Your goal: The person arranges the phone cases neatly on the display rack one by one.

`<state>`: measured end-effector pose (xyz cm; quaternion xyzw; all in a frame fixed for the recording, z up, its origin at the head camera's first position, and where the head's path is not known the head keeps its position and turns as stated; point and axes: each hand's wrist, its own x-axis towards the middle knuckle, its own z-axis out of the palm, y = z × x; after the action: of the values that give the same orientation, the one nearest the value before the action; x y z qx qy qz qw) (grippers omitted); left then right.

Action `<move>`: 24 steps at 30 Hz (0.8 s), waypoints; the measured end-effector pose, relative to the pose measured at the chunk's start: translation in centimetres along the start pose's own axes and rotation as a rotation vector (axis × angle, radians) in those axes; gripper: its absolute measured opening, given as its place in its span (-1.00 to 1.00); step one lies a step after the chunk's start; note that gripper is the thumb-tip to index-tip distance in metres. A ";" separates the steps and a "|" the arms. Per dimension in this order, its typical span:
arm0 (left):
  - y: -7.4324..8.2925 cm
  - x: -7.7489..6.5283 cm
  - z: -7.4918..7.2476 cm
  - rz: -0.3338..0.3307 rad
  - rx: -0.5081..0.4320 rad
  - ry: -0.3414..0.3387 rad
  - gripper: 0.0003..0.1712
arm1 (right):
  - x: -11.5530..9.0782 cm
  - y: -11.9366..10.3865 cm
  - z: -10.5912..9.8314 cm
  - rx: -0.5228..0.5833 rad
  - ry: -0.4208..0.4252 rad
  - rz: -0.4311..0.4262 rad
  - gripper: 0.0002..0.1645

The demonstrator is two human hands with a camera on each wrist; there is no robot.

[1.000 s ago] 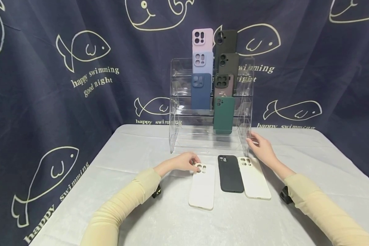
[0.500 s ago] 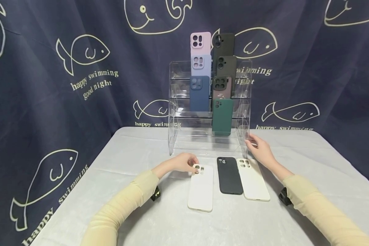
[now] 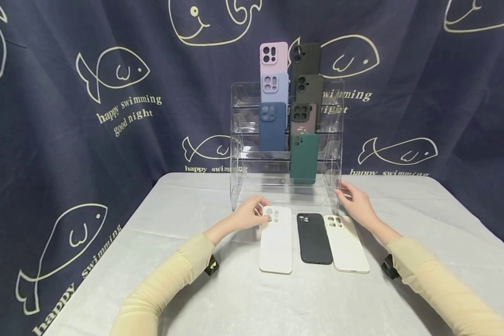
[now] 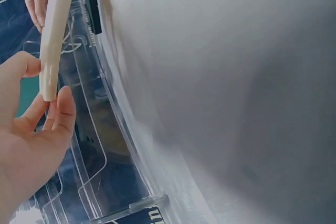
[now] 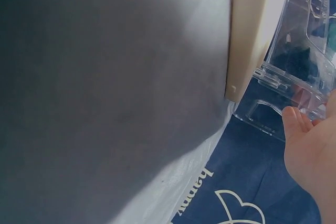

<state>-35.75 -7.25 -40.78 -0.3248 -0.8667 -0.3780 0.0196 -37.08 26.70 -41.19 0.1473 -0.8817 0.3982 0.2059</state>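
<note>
My left hand (image 3: 248,213) pinches a white phone case (image 3: 276,242) by its upper left corner, near the camera cutouts. In the left wrist view the case (image 4: 55,35) stands edge-on between thumb and fingers, above the table. My right hand (image 3: 357,203) holds the right side of a clear stepped display rack (image 3: 285,198), thumb and fingertips at its side panel; in the right wrist view the thumb is mostly out of frame. A black phone case (image 3: 315,239) and a second, cream-white phone case (image 3: 347,245) lie side by side in front of the rack.
On the rack's tiers stand a pink case (image 3: 274,58), a light blue case (image 3: 274,88), a dark blue case (image 3: 273,133), two black cases, a brownish case with a black camera frame (image 3: 304,123) and a green case (image 3: 304,161). A fish-printed curtain (image 3: 67,140) hangs behind the table (image 3: 185,303).
My left hand has raised the white phone case and moved it forward, closer to the rack. My right hand stays at the rack's right side.
</note>
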 end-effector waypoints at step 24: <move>1.5 0.6 -2.5 0.065 -0.050 0.298 -0.59 | -0.1 -0.2 0.0 -0.003 -0.005 0.015 -0.43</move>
<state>-35.87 -7.84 -37.93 -0.2933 -0.8337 -0.4426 0.1519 -36.90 26.59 -41.14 0.1415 -0.8839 0.3979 0.2008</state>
